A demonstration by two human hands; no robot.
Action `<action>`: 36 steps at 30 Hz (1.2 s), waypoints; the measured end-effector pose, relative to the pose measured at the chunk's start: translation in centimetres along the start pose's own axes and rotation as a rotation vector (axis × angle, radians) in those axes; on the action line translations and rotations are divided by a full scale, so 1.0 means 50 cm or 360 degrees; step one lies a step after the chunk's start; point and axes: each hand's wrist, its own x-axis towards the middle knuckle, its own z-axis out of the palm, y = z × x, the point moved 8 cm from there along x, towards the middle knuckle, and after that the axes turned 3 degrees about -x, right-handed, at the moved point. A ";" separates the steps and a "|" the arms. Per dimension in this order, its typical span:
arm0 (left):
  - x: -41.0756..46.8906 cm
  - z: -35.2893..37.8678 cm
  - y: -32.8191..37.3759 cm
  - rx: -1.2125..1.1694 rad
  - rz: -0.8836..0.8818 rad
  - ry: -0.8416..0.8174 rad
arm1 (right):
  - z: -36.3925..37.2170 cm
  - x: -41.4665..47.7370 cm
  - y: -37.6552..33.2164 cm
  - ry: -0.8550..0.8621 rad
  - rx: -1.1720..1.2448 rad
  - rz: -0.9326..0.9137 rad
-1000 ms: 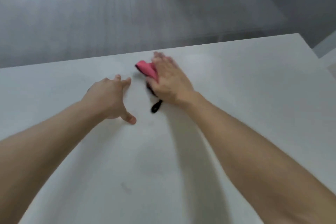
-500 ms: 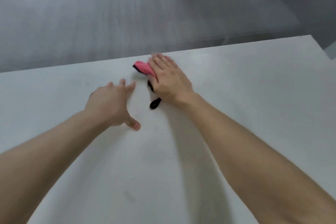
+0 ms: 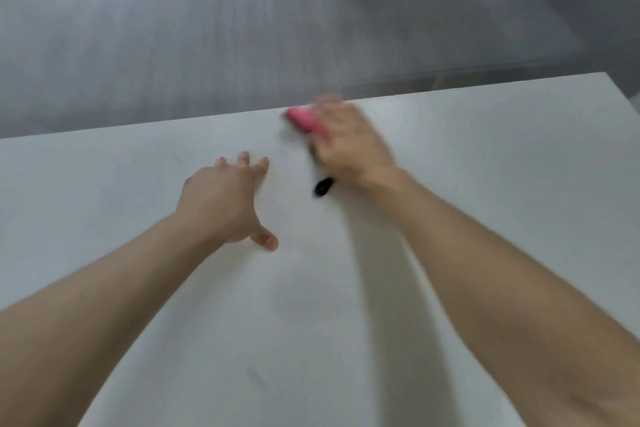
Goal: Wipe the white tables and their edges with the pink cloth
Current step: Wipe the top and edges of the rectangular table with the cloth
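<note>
Head view: a smooth, matte white worktop (image 3: 485, 184) with a straight far edge, and beyond it a grey, streaked floor (image 3: 138, 28). The left hand (image 3: 221, 198) lies palm down, its grip spread, thumb out. The right hand (image 3: 349, 146), blurred, presses flat fingers on the soft pink cloth (image 3: 303, 118) near the far edge. A pink fold shows left of the fingers, and a black loop (image 3: 323, 186) sticks out by the wrist.

Cloth (image 3: 303, 118) is lying under right hand (image 3: 349, 146) at tabletop's (image 3: 485, 184) far edge; left hand (image 3: 221, 201) is resting to its left, apart.
</note>
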 end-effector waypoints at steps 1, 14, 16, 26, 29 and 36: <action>-0.001 0.000 0.001 -0.0003 -0.0002 -0.0011 | -0.035 -0.027 0.104 0.0132 -0.0040 0.0271; 0.000 0.003 -0.008 -0.0029 -0.0030 0.0017 | 0.023 0.011 -0.056 -0.0167 -0.0070 0.0045; 0.000 0.002 -0.010 -0.0060 -0.0053 0.0002 | -0.030 -0.027 0.126 -0.0050 -0.0153 0.0493; -0.009 -0.002 -0.018 -0.0144 -0.0016 0.0145 | 0.005 -0.195 -0.076 -0.0034 -0.0207 0.0358; -0.058 0.013 -0.033 -0.0327 -0.0004 0.0311 | 0.012 -0.407 -0.236 -0.0143 -0.0195 -0.0169; -0.277 0.127 -0.093 -0.0407 0.0344 0.0739 | -0.024 -0.297 -0.028 -0.0227 -0.0287 0.0551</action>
